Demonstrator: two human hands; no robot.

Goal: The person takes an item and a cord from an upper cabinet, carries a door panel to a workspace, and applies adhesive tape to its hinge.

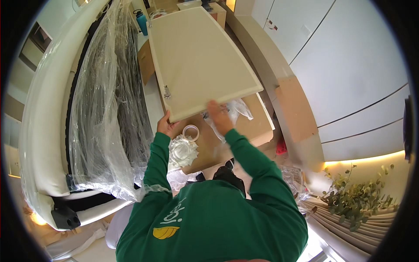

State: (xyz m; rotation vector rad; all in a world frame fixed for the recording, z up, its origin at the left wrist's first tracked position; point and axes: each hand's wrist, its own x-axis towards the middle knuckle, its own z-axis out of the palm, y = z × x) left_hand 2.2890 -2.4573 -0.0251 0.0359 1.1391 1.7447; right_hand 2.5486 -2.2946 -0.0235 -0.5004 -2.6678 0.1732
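Note:
A large cream cabinet door (pixel 196 56) lies in front of me over brown cardboard, its short edge towards me. Metal hinges (pixel 167 92) show along its left side. My left hand (pixel 166 125) grips the near left corner, thumb at the edge and fingers partly hidden below. My right hand (pixel 221 118) is at the middle of the near edge, its fingers touching or very close to the door and smeared by motion. Beneath this edge are a roll of tape (pixel 190 132), a crumpled white wrapping bundle (pixel 182 151) and a clear plastic bag (pixel 235 111).
Left of the door stands a pale padded piece of furniture (pixel 41 126) draped in clear plastic film (pixel 109 109). A blue bottle (pixel 141 22) is at the far left. White wall cabinets (pixel 345 61), a cardboard sheet (pixel 297 109) and a leafy plant (pixel 358 196) line the right.

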